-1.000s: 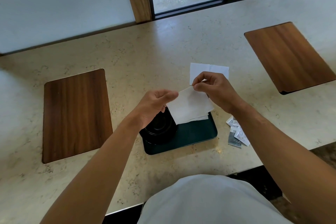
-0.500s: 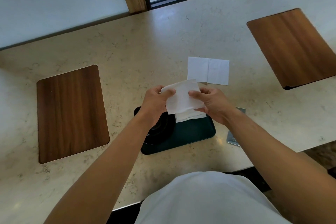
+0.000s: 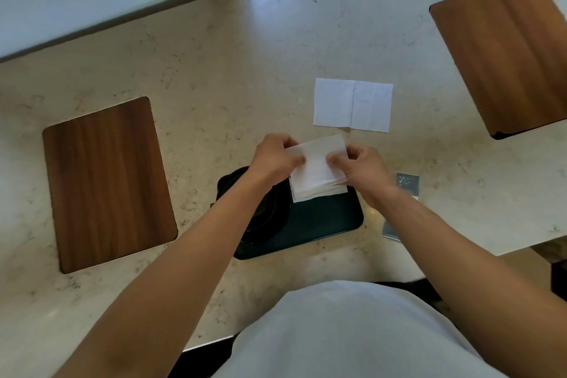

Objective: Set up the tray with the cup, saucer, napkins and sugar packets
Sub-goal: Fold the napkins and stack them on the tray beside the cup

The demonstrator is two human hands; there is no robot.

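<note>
both hands on same folded napkin (image 3: 316, 163), left hand (image 3: 274, 158) pinching left edge, right hand (image 3: 359, 167) pinching right edge, right over dark tray (image 3: 325, 221). spare napkin (image 3: 352, 105) just beyond hands.

The desk (image 3: 245, 77) in front of me looks like pale, veined stone with a smooth, faintly glossy finish, and two inlaid panels (image 3: 107, 184) show dark, matt wood grain. The napkin (image 3: 316, 167) in my fingers (image 3: 299, 159) is soft white paper, like the sheet (image 3: 352, 105) lying beyond it. The tray (image 3: 319, 221) looks like smooth dark-green plastic, and the sugar packets (image 3: 406, 182) seem printed paper.
</note>
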